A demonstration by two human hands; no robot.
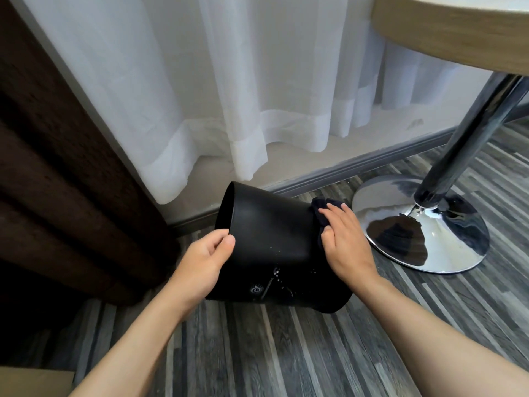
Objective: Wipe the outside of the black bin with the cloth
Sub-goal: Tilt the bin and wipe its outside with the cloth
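The black bin (pixel 272 242) is tilted over above the striped grey floor, its open mouth facing up and to the left. My left hand (pixel 204 262) grips the rim at the mouth, thumb on the outer wall. My right hand (pixel 342 239) lies flat on a dark cloth (pixel 320 209) and presses it against the bin's right outer side. Only the cloth's upper edge shows past my fingers. Small white specks and a pale mark sit on the bin's lower wall.
A chrome table base (pixel 423 224) and its slanted pole (pixel 469 130) stand just right of the bin, under a round wooden tabletop (pixel 446 30). White sheer curtains (pixel 229 81) hang behind, with a dark brown drape (pixel 57 181) on the left. A cardboard corner (pixel 34 382) sits at the bottom left.
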